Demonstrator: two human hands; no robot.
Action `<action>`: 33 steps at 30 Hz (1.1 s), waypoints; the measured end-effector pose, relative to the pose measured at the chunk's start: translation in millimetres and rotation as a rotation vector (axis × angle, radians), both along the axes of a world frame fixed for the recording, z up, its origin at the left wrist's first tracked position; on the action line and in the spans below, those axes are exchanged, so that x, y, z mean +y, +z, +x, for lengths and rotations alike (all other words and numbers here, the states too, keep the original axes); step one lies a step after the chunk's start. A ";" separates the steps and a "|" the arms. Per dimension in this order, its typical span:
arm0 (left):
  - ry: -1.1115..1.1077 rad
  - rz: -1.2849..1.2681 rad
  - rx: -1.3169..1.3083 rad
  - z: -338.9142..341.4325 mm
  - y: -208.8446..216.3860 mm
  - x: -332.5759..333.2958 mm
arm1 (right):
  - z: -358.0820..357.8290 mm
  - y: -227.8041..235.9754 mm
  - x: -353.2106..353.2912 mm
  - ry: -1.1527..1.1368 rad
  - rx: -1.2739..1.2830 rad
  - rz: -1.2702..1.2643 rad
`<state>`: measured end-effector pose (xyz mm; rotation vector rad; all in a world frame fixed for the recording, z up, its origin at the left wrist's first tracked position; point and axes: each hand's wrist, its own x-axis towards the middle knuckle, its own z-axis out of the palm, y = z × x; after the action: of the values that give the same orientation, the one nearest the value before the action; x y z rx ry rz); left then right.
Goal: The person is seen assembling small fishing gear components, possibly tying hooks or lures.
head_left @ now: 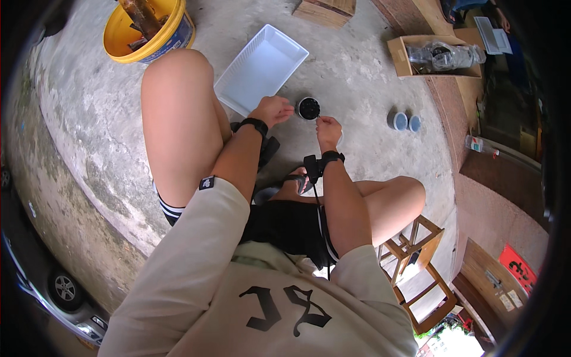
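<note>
A small round tub (308,108) of black, lumpy or wet-looking stuff stands on the concrete floor in front of me. At its left side is my left hand (275,111), fingers stretched toward the rim and nothing visible in them. My right hand (328,132) is closed in a pinch at the tub's lower right edge. Whatever thin thing it grips is too small to make out. A pale round edge (340,140), perhaps a lid, shows partly behind that hand. Just beyond my left hand lies a white plastic basket (262,68) with nothing in it.
A yellow bucket (148,50) with brown pieces stands far left, and a wooden box (326,12) lies at the back. Two small lidded tubs (399,121) sit to the right. Beyond them is a cardboard box (440,58) of plastic-wrapped things. A wooden stool (422,268) is near my right knee.
</note>
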<state>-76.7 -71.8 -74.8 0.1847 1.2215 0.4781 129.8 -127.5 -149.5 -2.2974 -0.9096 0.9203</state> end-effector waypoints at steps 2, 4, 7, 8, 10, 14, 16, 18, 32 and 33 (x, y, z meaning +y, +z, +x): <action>0.010 0.005 -0.014 -3.3 -4.4 0.3 | -1.0 -3.8 7.7 -0.032 0.021 0.042; 0.028 -0.026 -0.033 -7.7 -8.1 -1.0 | -2.6 -8.1 13.6 0.017 0.070 0.088; 0.033 -0.012 -0.041 -9.6 -10.1 0.5 | -2.6 -14.4 13.9 0.062 0.082 0.068; 0.046 -0.005 -0.037 -10.1 -9.8 0.9 | -2.1 -16.5 12.6 0.084 0.064 0.014; 0.009 0.005 -0.058 -10.3 -8.2 1.9 | -0.8 -20.1 9.9 0.113 -0.028 -0.027; -0.001 0.041 -0.096 -5.9 -5.0 3.1 | 1.4 -19.2 5.2 0.078 -0.040 -0.089; -0.022 0.034 -0.128 -1.8 -3.2 6.7 | -0.4 -11.7 6.8 0.085 0.015 -0.040; -0.023 0.058 -0.196 2.1 -0.6 9.5 | -5.9 1.3 8.7 0.063 0.047 -0.014; -0.042 -0.068 -0.400 32.4 -15.8 -0.3 | -38.6 91.7 -9.3 0.399 0.142 0.271; -0.046 -0.051 -0.415 32.2 -17.1 -2.5 | -39.2 92.8 -12.3 0.411 0.076 0.231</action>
<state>-44.5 -74.2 -91.9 0.0647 0.8202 0.4192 90.6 -139.8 -56.7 -1.9022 -1.4073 0.9974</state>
